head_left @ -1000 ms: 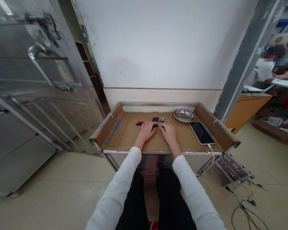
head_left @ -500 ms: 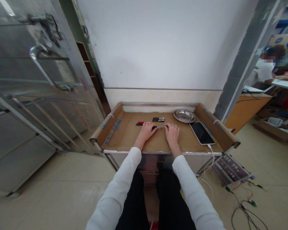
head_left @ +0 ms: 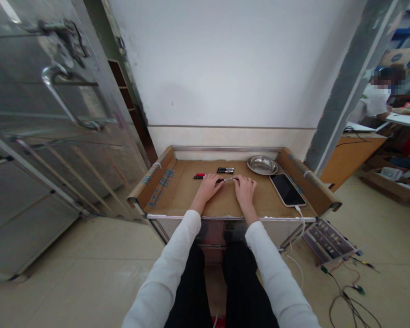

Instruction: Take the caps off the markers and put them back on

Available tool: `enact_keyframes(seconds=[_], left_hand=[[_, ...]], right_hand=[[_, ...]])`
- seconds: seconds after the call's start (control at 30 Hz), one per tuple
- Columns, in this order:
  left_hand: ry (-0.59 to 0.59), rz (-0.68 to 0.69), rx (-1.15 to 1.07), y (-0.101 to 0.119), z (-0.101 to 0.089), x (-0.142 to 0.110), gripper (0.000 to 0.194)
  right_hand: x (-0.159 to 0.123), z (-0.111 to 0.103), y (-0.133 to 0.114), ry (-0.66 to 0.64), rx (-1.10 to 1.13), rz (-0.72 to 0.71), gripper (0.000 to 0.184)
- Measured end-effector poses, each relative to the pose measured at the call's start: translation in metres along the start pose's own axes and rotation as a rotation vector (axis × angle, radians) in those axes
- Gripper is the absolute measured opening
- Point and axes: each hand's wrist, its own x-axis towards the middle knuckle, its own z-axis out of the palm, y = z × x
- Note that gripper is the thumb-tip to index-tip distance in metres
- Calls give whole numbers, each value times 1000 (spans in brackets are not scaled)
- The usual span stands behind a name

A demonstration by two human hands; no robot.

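Between my two hands lies a black-and-silver marker pen (head_left: 228, 179), held level just above or on the cardboard surface. My left hand (head_left: 210, 186) has its fingers closed on the dark left end. The right end is pinched by my right hand (head_left: 245, 186), whose fingers cover the tip. Just behind, two dark markers (head_left: 225, 171) lie side by side. A red marker (head_left: 201, 174) and a black marker (head_left: 198, 177) lie beyond my left hand, their right ends partly hidden by it.
A shiny metal bowl (head_left: 262, 165) stands at the back right of the cardboard-lined cart top (head_left: 222, 205). Near it lies a phone (head_left: 287, 190) with a white cable (head_left: 303, 223) hanging over the front edge. Raised cardboard sides flank the surface. Another person (head_left: 377, 98) sits far right.
Both hands stay in nearly the same place on the marker pen. The pen between them has tilted slightly, its right end a little higher.
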Motion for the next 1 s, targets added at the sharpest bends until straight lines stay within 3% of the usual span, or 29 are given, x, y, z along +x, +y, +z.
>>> enact_keyframes(seconds=[0.1,0.23,0.43,0.63,0.8,1.0], left_hand=[[7,16,-41,1,-3,0,21],[10,18,-58,1,-4,0,26],[65,-76,1,2,-4,1,26],[158,-279,187,6,-8,-3,24],[129,-411,296,7,-8,-6,21],[123,-492,388,9,-7,-9,20]], right_hand=[[2,-3,-3,-42,94,-89,29],[3,-10,-10,-146,232,-302,49],[3,-11,-13,-156,281,-357,68],[3,9,-2,-165,218,-295,65],[-1,20,1,-125,22,-74,56],[-2,19,-1,-133,-42,-60,42]])
